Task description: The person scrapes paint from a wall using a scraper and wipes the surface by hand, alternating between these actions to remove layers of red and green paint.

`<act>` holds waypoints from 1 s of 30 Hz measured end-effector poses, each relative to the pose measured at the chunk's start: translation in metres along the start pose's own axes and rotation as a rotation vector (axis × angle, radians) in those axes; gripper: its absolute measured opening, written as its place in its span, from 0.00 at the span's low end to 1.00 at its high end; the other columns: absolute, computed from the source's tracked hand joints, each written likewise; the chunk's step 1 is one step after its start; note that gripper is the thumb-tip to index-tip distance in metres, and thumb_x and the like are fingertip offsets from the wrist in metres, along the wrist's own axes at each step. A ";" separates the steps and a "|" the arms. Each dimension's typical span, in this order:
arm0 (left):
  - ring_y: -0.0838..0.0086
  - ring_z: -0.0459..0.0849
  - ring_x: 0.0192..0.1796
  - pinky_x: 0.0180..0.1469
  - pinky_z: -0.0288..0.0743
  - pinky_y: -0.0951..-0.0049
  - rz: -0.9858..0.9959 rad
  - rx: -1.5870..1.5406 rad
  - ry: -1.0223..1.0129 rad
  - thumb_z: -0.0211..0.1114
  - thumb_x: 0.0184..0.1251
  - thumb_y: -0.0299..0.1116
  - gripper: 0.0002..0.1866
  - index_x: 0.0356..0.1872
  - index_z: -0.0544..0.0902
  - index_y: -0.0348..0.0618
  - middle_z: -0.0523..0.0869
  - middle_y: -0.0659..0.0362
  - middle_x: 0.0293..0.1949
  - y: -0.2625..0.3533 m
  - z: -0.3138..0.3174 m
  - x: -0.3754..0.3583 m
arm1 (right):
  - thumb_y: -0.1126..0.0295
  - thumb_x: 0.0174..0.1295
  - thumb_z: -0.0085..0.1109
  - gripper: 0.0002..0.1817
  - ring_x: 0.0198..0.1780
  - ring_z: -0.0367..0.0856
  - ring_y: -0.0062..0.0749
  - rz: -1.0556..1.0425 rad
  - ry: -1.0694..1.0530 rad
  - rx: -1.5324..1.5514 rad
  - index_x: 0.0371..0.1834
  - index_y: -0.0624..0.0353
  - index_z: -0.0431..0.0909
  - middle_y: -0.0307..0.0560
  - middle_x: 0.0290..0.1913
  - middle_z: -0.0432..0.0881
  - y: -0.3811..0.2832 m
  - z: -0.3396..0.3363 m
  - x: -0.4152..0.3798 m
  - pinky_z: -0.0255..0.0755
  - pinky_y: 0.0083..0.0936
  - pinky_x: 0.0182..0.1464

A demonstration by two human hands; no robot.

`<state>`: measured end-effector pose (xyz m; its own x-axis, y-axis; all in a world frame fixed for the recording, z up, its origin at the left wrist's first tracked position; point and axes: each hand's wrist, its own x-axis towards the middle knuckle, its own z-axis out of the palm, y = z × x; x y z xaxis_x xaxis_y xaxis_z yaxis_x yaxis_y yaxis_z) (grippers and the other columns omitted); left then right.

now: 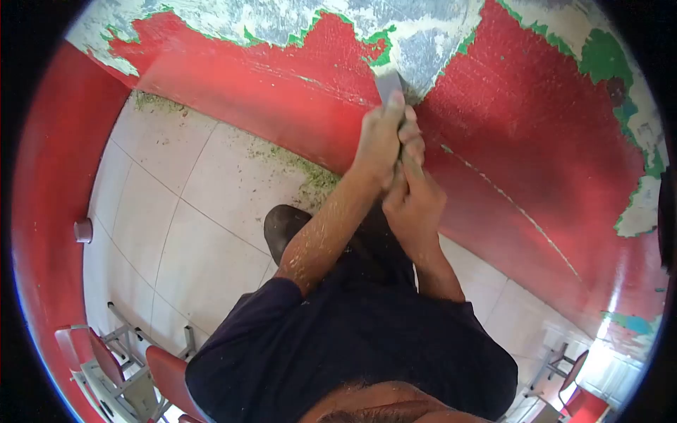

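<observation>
Gripping scraper (388, 84) against wall (508, 106), fingers (410, 132) of left hand (379, 143) and right hand (417, 206) clamped round it

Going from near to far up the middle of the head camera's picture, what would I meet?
Dark shirt → right hand → left hand → scraper blade → green paint along a peeled edge.

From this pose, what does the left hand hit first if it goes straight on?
Likely the partly stripped wall, through the scraper in the left hand; exact depth is unclear.
</observation>
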<state>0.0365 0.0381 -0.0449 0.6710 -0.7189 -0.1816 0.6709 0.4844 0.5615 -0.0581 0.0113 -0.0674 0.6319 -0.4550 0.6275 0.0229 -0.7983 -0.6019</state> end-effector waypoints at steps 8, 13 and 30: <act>0.77 0.67 0.15 0.17 0.69 0.73 0.063 0.014 -0.033 0.51 0.74 0.50 0.19 0.32 0.69 0.44 0.64 0.65 0.16 0.008 0.005 0.012 | 0.78 0.54 0.56 0.19 0.27 0.78 0.54 -0.095 0.021 -0.059 0.52 0.64 0.78 0.60 0.29 0.77 0.013 0.005 0.010 0.74 0.38 0.28; 0.76 0.67 0.14 0.17 0.69 0.72 0.161 -0.008 -0.073 0.50 0.74 0.52 0.21 0.31 0.69 0.44 0.64 0.65 0.16 0.034 0.012 0.015 | 0.78 0.52 0.56 0.23 0.25 0.77 0.52 -0.126 -0.044 -0.070 0.54 0.63 0.76 0.56 0.27 0.76 0.000 0.010 0.031 0.73 0.38 0.26; 0.77 0.69 0.13 0.16 0.68 0.73 0.024 0.008 -0.217 0.50 0.73 0.55 0.23 0.28 0.68 0.45 0.65 0.66 0.15 0.006 -0.003 0.013 | 0.82 0.56 0.53 0.18 0.31 0.79 0.55 -0.103 0.040 -0.122 0.52 0.66 0.78 0.60 0.32 0.78 0.000 0.005 0.005 0.73 0.38 0.29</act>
<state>0.0500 0.0330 -0.0466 0.6024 -0.7981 0.0097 0.6524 0.4994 0.5701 -0.0510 0.0115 -0.0668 0.5994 -0.3819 0.7034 -0.0103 -0.8824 -0.4703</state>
